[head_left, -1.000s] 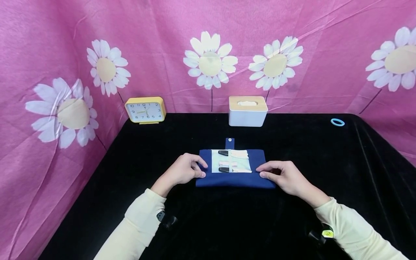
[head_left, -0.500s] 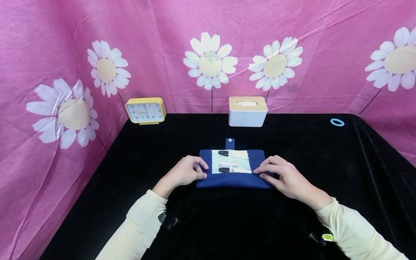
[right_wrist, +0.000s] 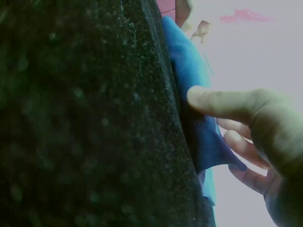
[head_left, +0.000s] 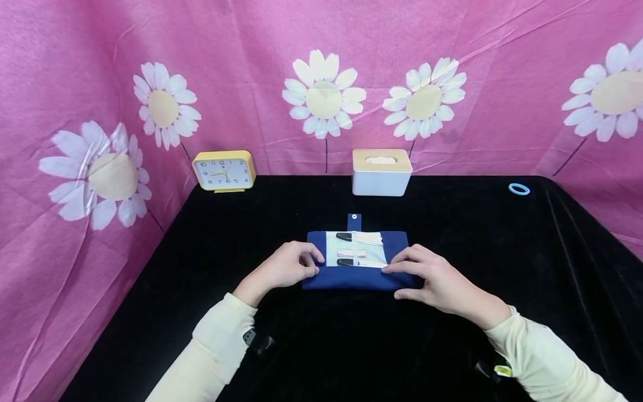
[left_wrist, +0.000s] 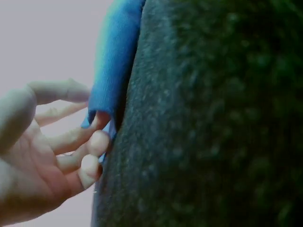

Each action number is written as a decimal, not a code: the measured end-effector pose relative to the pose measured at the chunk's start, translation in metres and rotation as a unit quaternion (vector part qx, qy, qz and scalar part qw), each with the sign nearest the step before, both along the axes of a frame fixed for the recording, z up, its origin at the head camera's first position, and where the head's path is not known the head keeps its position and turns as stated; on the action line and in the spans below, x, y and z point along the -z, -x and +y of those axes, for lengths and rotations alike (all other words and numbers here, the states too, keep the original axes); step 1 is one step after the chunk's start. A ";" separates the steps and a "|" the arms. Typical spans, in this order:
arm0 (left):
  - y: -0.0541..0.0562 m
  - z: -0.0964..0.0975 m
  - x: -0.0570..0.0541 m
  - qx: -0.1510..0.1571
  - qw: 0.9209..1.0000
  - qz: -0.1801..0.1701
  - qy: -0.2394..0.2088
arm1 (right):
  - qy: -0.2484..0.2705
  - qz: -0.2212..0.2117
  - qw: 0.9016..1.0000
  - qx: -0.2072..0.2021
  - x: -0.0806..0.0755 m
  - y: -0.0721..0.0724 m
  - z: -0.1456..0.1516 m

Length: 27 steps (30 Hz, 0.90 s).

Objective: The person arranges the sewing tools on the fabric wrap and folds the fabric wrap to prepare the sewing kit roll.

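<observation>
A navy blue fabric roll-up pouch [head_left: 356, 279] lies spread on the black cloth, its near edge folded over into a flap. Inside, a pale lining [head_left: 331, 254] carries two black-handled tools [head_left: 344, 237] and a small pinkish item [head_left: 346, 253] under a light strap. My left hand [head_left: 288, 265] pinches the left end of the fold, with a finger tucked inside it in the left wrist view. My right hand [head_left: 434, 279] holds the fold toward its right end, thumb [right_wrist: 201, 98] on the near side and fingers over the top.
A snap tab [head_left: 354, 222] sticks out from the pouch's far edge. Behind stand a yellow clock [head_left: 224, 172] and a tissue box [head_left: 382, 177] with a wooden lid. A light blue ring [head_left: 519, 189] lies at the far right. A pink daisy curtain [head_left: 241, 84] encloses the table.
My right hand has shifted left along the fold, its thumb dropping to the near edge and its fingers spreading over the top. My left hand stays at the left end.
</observation>
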State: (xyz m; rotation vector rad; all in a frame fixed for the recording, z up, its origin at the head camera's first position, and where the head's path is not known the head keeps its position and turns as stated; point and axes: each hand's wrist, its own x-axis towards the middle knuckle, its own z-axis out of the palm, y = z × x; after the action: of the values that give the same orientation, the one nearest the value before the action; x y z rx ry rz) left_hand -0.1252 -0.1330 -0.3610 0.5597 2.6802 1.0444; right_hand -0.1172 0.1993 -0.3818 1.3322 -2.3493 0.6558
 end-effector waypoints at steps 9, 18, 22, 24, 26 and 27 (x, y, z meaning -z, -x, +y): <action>-0.009 -0.001 -0.010 0.133 0.984 0.097 0.064 | -0.017 -0.006 1.000 0.006 0.001 0.001 0.001; -0.017 0.005 -0.010 0.143 0.980 0.069 0.122 | -0.038 -0.009 0.999 0.008 0.002 -0.002 0.002; -0.017 0.005 -0.011 0.146 0.979 0.067 0.127 | -0.044 -0.027 0.999 0.015 0.001 -0.002 0.002; -0.016 0.005 -0.011 0.149 0.979 0.063 0.127 | -0.045 -0.035 0.998 0.018 0.001 -0.002 0.002; -0.016 0.004 -0.011 0.153 0.978 0.058 0.126 | -0.044 -0.040 0.998 0.019 0.001 -0.002 0.002; -0.016 0.004 -0.011 0.155 0.978 0.056 0.124 | -0.043 -0.042 0.998 0.020 0.001 -0.002 0.002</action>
State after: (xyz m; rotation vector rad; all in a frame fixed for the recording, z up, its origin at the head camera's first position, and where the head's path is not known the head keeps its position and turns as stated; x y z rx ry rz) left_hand -0.1093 -0.1289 -0.3495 0.9687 2.6438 0.6001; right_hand -0.1153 0.2016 -0.3828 1.3145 -2.4898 0.6164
